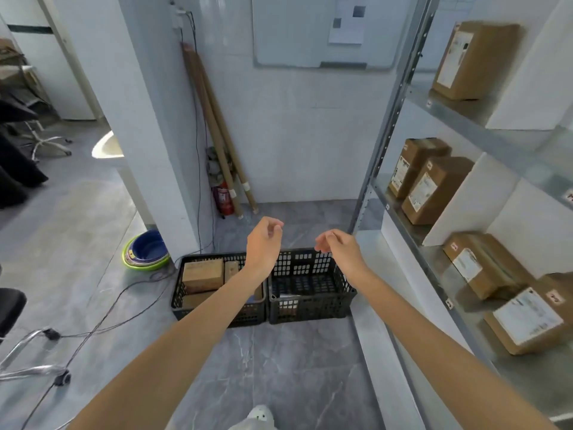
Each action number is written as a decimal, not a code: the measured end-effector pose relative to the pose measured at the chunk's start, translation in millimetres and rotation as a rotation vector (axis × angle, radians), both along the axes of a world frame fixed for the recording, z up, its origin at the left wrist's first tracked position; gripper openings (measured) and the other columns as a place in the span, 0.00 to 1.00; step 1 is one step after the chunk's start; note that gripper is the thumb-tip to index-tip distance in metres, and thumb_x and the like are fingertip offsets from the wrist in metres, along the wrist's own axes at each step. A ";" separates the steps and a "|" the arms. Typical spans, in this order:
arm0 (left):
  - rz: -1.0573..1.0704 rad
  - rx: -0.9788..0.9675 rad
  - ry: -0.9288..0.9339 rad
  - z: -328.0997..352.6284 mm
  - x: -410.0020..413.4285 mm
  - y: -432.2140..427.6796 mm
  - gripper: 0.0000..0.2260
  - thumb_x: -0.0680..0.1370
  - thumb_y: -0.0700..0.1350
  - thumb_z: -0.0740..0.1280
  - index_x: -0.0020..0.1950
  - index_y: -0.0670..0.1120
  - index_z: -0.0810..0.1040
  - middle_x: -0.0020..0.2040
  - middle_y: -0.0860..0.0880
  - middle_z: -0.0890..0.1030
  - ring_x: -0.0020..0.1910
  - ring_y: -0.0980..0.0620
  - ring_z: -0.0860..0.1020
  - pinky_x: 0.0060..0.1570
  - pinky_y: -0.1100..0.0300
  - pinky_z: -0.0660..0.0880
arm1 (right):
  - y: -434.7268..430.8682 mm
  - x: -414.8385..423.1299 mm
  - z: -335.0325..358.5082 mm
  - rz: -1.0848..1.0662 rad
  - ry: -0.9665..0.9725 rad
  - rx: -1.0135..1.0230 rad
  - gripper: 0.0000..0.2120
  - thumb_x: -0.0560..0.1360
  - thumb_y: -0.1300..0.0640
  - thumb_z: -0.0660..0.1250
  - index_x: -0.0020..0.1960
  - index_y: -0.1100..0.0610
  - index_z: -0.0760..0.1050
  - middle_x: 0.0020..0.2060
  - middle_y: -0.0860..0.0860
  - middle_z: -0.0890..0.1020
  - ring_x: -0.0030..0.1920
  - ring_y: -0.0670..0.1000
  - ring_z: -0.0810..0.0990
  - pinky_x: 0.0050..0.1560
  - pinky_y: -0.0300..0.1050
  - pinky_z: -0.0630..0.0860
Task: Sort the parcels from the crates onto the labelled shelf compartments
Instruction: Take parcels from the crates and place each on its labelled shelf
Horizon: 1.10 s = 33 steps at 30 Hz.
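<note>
Two black plastic crates stand side by side on the floor ahead. The left crate (217, 316) holds brown cardboard parcels (203, 274). The right crate (310, 308) shows only a small parcel low at its front. My left hand (264, 243) and my right hand (339, 248) are stretched out above the crates, fingers loosely curled, holding nothing. On the right, a metal shelf (434, 265) carries several labelled brown parcels (434, 189) split by white dividers.
Cardboard tubes (217, 135) and a red fire extinguisher (224, 200) lean in the corner behind the crates. Stacked basins (145, 251) sit left of the crates. Cables (102, 318) trail across the floor, and a chair base (34, 364) is at the lower left.
</note>
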<state>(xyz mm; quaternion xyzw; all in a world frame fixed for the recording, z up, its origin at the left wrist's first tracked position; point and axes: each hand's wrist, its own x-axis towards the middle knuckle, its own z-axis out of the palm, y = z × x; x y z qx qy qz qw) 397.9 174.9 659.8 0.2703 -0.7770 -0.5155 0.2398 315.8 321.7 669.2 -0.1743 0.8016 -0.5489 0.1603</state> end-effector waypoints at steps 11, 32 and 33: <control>-0.084 0.182 -0.062 -42.1 -130.2 -101.0 0.06 0.79 0.36 0.60 0.49 0.45 0.74 0.46 0.48 0.77 0.43 0.52 0.75 0.42 0.69 0.72 | -96.9 -123.7 -36.6 -0.022 -0.092 0.125 0.13 0.81 0.62 0.53 0.48 0.62 0.76 0.42 0.56 0.82 0.39 0.48 0.76 0.43 0.38 0.72; -0.015 0.316 -0.450 -253.5 -326.2 -177.4 0.10 0.78 0.35 0.59 0.56 0.39 0.76 0.47 0.47 0.78 0.46 0.50 0.75 0.50 0.57 0.72 | -187.2 -343.6 -279.8 -0.016 -0.453 0.393 0.08 0.80 0.60 0.57 0.50 0.59 0.74 0.44 0.55 0.79 0.39 0.48 0.77 0.42 0.40 0.74; -0.014 0.330 -0.478 -282.7 -334.2 -182.1 0.10 0.78 0.35 0.59 0.57 0.40 0.76 0.47 0.47 0.78 0.46 0.51 0.75 0.49 0.59 0.72 | -193.0 -351.2 -308.5 -0.006 -0.497 0.421 0.08 0.80 0.60 0.57 0.50 0.59 0.74 0.44 0.55 0.79 0.40 0.49 0.77 0.44 0.41 0.74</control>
